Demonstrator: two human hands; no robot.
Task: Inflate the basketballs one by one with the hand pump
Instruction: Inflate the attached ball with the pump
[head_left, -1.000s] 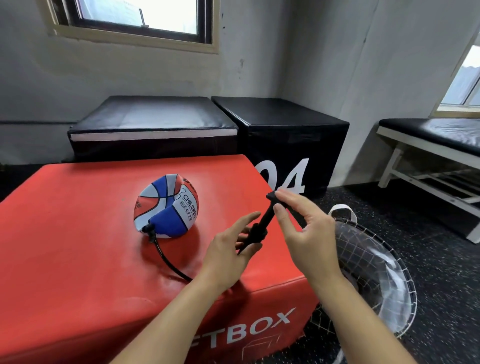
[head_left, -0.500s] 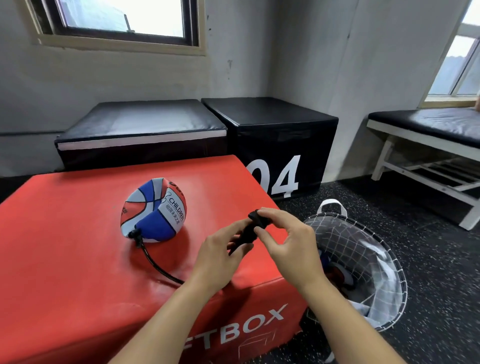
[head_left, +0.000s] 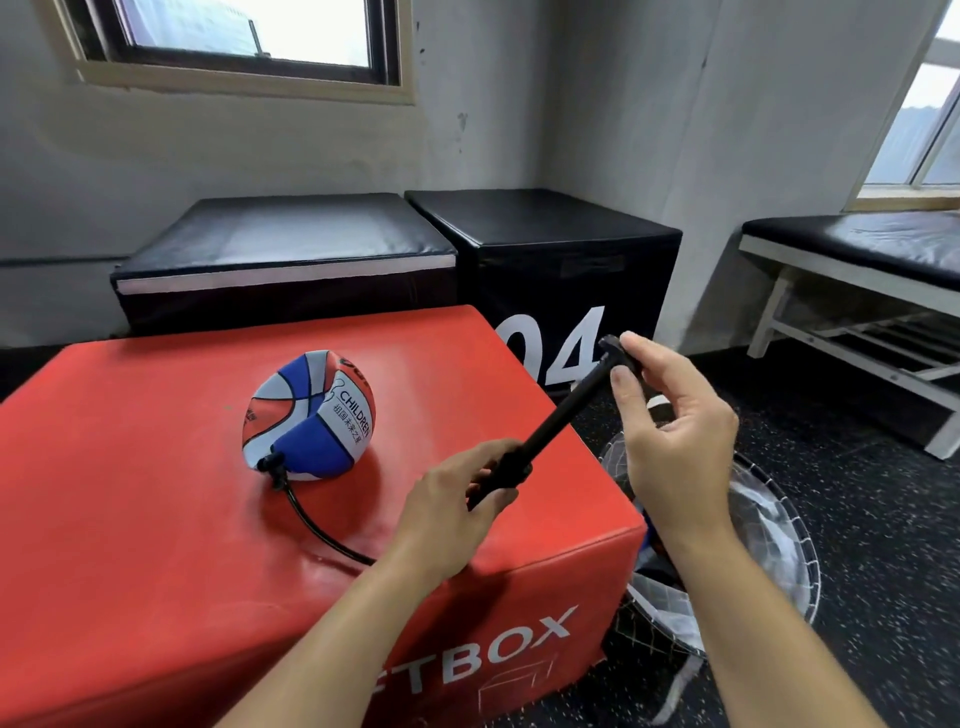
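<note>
The half-flat red, white and blue basketball (head_left: 309, 415) sits mid-top on the red padded plyo box (head_left: 130, 493), its valve end facing the person, the black rubber hose (head_left: 317, 527) plugged in there. Just right of the ball, the left hand (head_left: 452, 501) wraps its grip around the slim black hand pump (head_left: 550, 426) barrel; the right hand (head_left: 670, 436) pinches the T-handle, rod drawn fully out. Risk here, I'd say: that light fingertip pinch could slip on the push, and an angled stroke could tug the hose, rolling the ball or popping the needle. The mesh basket (head_left: 779, 571) waits right of the box.
</note>
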